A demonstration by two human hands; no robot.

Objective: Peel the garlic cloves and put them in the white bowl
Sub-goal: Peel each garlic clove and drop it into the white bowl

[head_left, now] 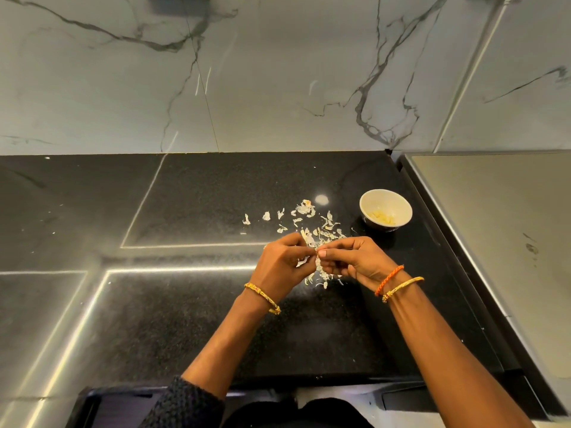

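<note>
My left hand and my right hand meet above the black counter, and both pinch one small garlic clove between thumb and fingertips. The clove is pale and mostly hidden by my fingers. A white bowl stands to the right and beyond my hands, with several peeled yellowish cloves at its bottom. Loose white garlic skins lie scattered on the counter between my hands and the bowl, and more skins lie under my hands.
A marble-patterned wall rises behind the counter. To the right, a grey raised surface borders the counter close to the bowl. The counter's front edge runs near my body.
</note>
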